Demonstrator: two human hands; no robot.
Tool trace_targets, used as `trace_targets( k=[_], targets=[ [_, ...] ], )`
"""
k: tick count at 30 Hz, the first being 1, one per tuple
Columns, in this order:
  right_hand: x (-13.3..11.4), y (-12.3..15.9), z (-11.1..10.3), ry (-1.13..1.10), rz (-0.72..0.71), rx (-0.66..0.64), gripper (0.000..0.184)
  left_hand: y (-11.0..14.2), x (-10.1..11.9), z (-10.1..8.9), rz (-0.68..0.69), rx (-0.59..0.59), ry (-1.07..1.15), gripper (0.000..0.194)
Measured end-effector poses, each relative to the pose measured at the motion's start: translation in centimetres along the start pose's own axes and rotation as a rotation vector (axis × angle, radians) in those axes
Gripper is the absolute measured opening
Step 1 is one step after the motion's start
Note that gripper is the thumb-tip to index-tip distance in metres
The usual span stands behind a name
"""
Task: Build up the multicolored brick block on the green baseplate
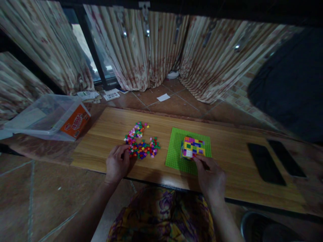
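Note:
A block built of small multicoloured toy bricks (193, 146) stands on a green studded baseplate (174, 148). At the block's near right corner, my right hand (212, 174) has its thumb and finger pinched on a small reddish toy brick, partly hidden by the fingertips. A loose pile of small toy bricks (143, 148) in many colours lies on the wooden table to the left. My left hand (117, 162) is at the pile's left edge, fingers closed in a pinch. What those fingertips hold, if anything, is too small to make out.
The wooden table (101, 134) carries two dark flat phone-like slabs (266, 163) at its right. A clear plastic bin (47, 131) with an orange label stands at the left. Beyond are curtains (156, 50) and papers (163, 97) on the floor. Dark cloth (290, 84) hangs at the upper right.

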State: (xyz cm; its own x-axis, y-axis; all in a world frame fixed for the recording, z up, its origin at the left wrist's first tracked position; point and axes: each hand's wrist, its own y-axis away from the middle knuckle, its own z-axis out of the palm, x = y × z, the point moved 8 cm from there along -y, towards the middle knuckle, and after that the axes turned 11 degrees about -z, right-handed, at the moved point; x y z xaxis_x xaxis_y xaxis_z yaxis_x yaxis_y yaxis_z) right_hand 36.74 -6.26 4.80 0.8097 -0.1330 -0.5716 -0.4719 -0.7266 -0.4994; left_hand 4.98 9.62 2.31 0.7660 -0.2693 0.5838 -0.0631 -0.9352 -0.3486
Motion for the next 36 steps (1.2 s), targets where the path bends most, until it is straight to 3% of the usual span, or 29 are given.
trace_targets(
  k=[6,12,16,24,32,36],
  targets=[
    [-1.1,0.2,-0.1,0.033,-0.147,-0.013,0.026,0.0,0.1,0.0,-0.015,-0.005,0.01,0.02],
    [-2.2,1.1,-0.1,0.164,-0.311,0.073,0.024,0.1,0.0,0.0,-0.03,-0.007,-0.001,0.02],
    [-2.2,1.5,0.4,0.193,-0.364,0.041,0.026,0.1,0.0,0.2,-0.023,-0.022,-0.005,0.021],
    [-1.2,1.1,0.9,0.122,-0.261,-0.059,0.033,0.0,-0.2,0.4,-0.031,-0.035,0.009,0.022],
    [-2.3,1.8,-1.7,0.0,-0.073,0.105,0.031,0.1,-0.4,0.5,-0.025,-0.022,0.03,0.021],
    [-4.4,3.6,1.4,-0.165,-0.119,-0.081,0.027,0.3,-0.5,0.6,-0.051,-0.033,0.049,0.021]
  ],
)
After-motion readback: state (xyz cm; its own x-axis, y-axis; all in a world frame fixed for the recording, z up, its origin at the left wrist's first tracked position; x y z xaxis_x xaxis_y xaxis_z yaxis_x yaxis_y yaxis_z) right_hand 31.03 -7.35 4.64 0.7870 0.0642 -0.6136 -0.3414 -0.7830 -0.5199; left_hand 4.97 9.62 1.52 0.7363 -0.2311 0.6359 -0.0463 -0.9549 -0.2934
